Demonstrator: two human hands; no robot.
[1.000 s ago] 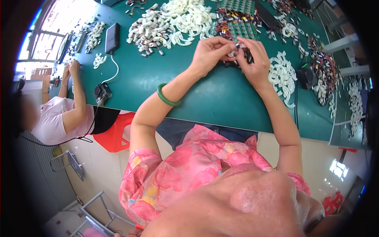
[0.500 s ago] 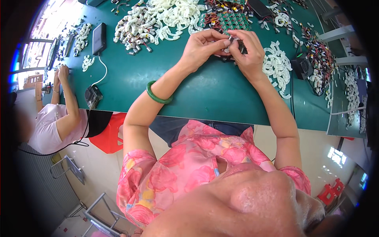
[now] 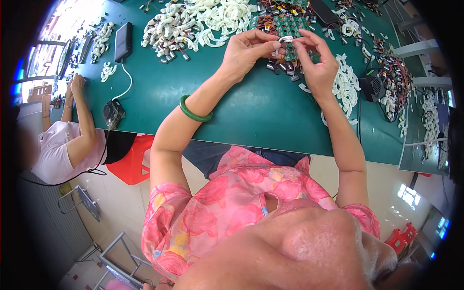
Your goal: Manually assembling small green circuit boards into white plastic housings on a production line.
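Green matting covers the long workbench [image 3: 251,111], which runs across the upper part of the view and bends with the lens. Both of the person's hands are raised over its far side. The left hand [image 3: 249,48] and the right hand [image 3: 316,60] meet fingertip to fingertip, each pinching one end of a small white strip [image 3: 286,39] held between them just above the bench; the remaining fingers of both hands are curled. A green bangle [image 3: 193,110] sits on the left forearm.

Directly under the strip lies a green circuit board [image 3: 289,25] with a cluster of small metal cylinders [image 3: 282,67] scattered at its near edge, partly hidden by the hands. Behind the left hand spreads a large heap of white curved pieces [image 3: 203,19], mixed with more cylinders. Just right of the right hand is another pile of white loops [image 3: 345,84], and beyond it a small black box with a fan grille [image 3: 372,84]. Bundles of red and black wired parts [image 3: 394,72] lie further right.

To the left, a black flat device [image 3: 123,41] rests on the bench, its white cable [image 3: 123,84] leading to a small dark gadget [image 3: 113,113] at the near edge. Another person in a pink top [image 3: 55,154] sits at the far left, beside a red stool [image 3: 133,162].
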